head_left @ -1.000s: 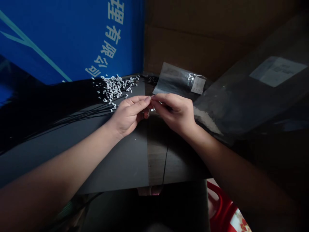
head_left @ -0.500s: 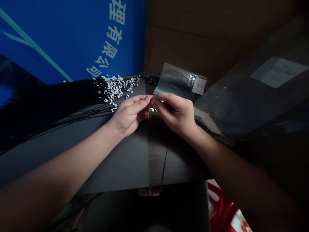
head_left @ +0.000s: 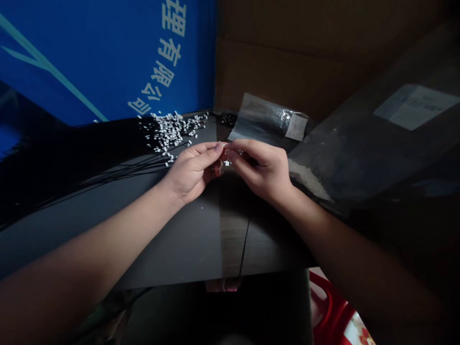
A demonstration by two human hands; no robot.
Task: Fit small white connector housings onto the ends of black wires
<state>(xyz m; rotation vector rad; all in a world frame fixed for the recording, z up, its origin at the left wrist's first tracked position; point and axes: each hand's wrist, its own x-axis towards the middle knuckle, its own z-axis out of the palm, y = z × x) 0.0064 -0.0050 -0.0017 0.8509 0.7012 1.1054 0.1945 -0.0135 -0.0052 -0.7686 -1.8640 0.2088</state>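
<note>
The left hand [head_left: 192, 172] and right hand [head_left: 264, 170] meet fingertip to fingertip, nearly closed; what they pinch is too small to tell. White bits [head_left: 170, 134] lie beyond the left hand, thin black wires [head_left: 118, 172] beneath it, and a plastic bag [head_left: 266, 120] beyond the right.

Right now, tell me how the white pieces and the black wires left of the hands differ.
The white pieces are tiny, blocky and bright; the black wires are long, thin and dark. The pieces lie in a scattered heap, the wires in loose parallel strands. Both rest on the dark board.
</note>
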